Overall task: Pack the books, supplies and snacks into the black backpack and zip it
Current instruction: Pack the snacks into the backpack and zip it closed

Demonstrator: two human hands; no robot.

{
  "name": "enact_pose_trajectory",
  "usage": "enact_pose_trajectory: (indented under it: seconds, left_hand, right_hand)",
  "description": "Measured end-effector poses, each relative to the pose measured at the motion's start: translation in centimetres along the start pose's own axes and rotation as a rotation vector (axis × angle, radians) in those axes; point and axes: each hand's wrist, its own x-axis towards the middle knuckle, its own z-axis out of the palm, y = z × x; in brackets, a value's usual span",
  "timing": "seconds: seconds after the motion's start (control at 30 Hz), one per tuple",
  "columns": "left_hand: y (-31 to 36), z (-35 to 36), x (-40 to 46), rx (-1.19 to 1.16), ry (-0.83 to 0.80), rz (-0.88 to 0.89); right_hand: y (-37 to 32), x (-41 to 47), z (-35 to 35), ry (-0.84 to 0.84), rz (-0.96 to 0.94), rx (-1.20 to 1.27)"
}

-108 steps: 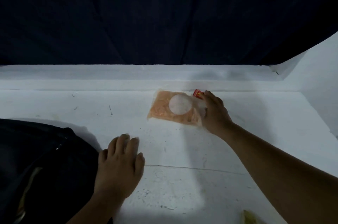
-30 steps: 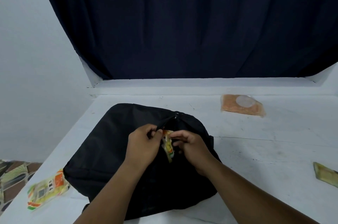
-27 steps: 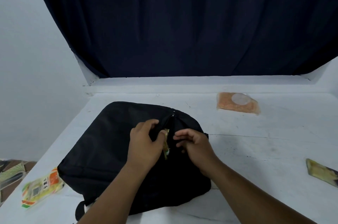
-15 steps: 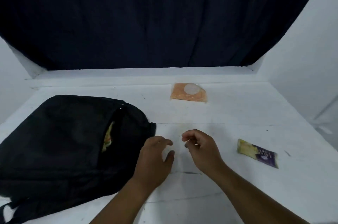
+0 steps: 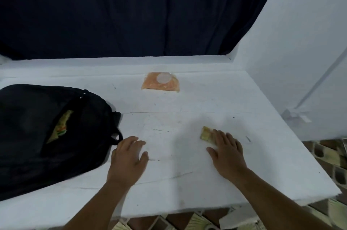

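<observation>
The black backpack point(image 5: 37, 136) lies on the white table point(image 5: 178, 102) at the left, its zip open. A yellow, orange and green snack packet point(image 5: 60, 128) shows inside the opening. My left hand point(image 5: 128, 158) rests flat on the table just right of the backpack, fingers straight, holding nothing. My right hand point(image 5: 226, 150) lies with straight fingers on a small yellow snack packet point(image 5: 205, 134), covering most of it. An orange snack bag point(image 5: 160, 84) with a pale round patch lies farther back near the middle.
A dark blue curtain point(image 5: 131, 14) hangs behind the table above a white ledge. A white wall point(image 5: 300, 42) closes the right side. The table's front and right edges drop to a patterned tiled floor point(image 5: 328, 164).
My right hand has reached right and come down on the yellow packet. My left hand has flattened on the table beside the backpack. The view has shifted right.
</observation>
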Motion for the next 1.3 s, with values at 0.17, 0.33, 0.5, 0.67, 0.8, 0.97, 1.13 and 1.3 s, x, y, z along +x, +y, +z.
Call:
enact_pose_trajectory:
  seconds: [0.17, 0.33, 0.5, 0.67, 0.8, 0.97, 1.13, 1.3]
  left_hand:
    - [0.0, 0.2, -0.9, -0.054, -0.003, 0.009]
    - [0.9, -0.5, -0.7, -0.221, -0.025, -0.094]
    - [2.0, -4.5, 0.1, -0.307, 0.075, -0.054]
    - [-0.4, -9.3, 1.2, -0.132, 0.31, -0.011]
    - [-3.8, -13.5, 2.4, 0.096, 0.452, -0.097]
    - [-8.0, -17.6, 4.4, 0.261, 0.315, -0.46]
    - [-12.3, -19.6, 5.7, 0.11, 0.257, -0.408]
    - [-14.0, -22.2, 7.1, -0.162, 0.337, -0.286]
  right_hand:
    - [0.7, -0.2, 0.8, 0.24, -0.146, -0.037]
    - [-1.9, 0.1, -0.8, 0.3, -0.113, 0.427]
    - [-7.8, 1.9, -3.0, 0.021, 0.184, 1.08]
    - [-14.0, 2.1, -4.3, -0.338, 0.213, 1.457]
    - [-18.6, 2.7, -3.5, -0.356, 0.131, 1.429]
    - [-24.9, 4.2, -2.2, -0.375, 0.097, 1.391]
    - [-30.9, 5.9, -1.1, -0.408, 0.048, 1.324]
    - [-37.2, 7.2, -0.2, -0.479, 0.002, 1.278]
